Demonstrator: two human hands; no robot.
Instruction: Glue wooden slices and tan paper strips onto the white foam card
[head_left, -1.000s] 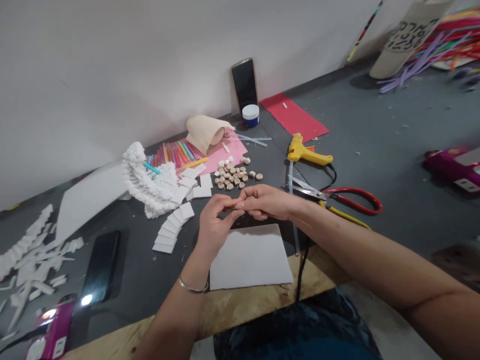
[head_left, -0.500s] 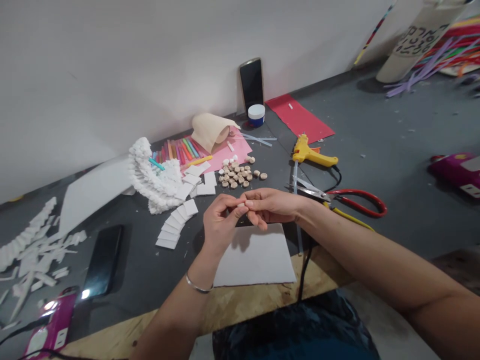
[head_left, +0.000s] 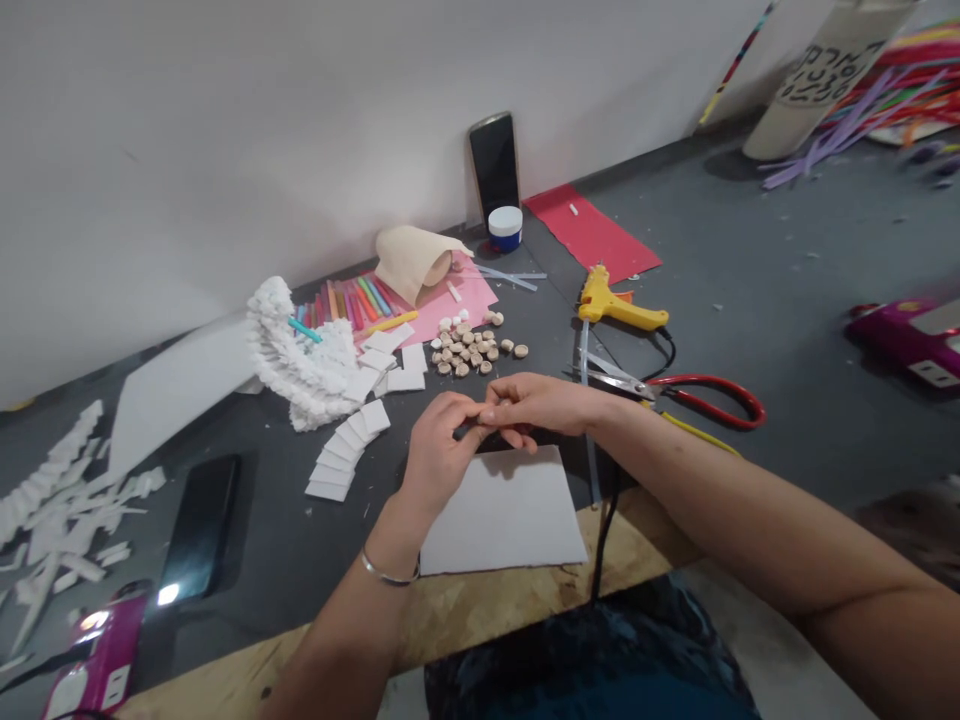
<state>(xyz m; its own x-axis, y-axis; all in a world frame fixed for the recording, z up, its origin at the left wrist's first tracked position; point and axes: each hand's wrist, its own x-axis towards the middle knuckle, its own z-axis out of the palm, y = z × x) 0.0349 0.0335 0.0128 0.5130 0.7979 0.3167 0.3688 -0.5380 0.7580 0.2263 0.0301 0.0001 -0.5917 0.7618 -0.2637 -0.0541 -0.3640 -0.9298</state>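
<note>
My left hand (head_left: pixel 442 440) and my right hand (head_left: pixel 536 405) meet at the fingertips, both closed in a pinch. Whatever lies between the fingers is too small and too covered to make out. Under them is a white rectangular board (head_left: pixel 510 525) near the table's front edge. Just beyond my fingers sits a pile of small round beige pieces (head_left: pixel 469 348), with a few white ones (head_left: pixel 454 322) at its back. To the left, several white square cards (head_left: pixel 345 450) are fanned out. Scissors (head_left: pixel 622 380) with red and yellow handles lie beside my right wrist.
A yellow glue gun (head_left: pixel 619 305) with its cord lies behind the scissors. Farther back are red paper (head_left: pixel 596 235), a blue jar (head_left: pixel 505 232) and an upright phone (head_left: pixel 495 165). White fluffy trim (head_left: pixel 300 360), another phone (head_left: pixel 201 525) and white scraps (head_left: pixel 64 540) occupy the left.
The view has shifted slightly, so the table's things appear a little farther left. My fingers have drawn closer together, and the small pale piece seen between them earlier is now hidden.
</note>
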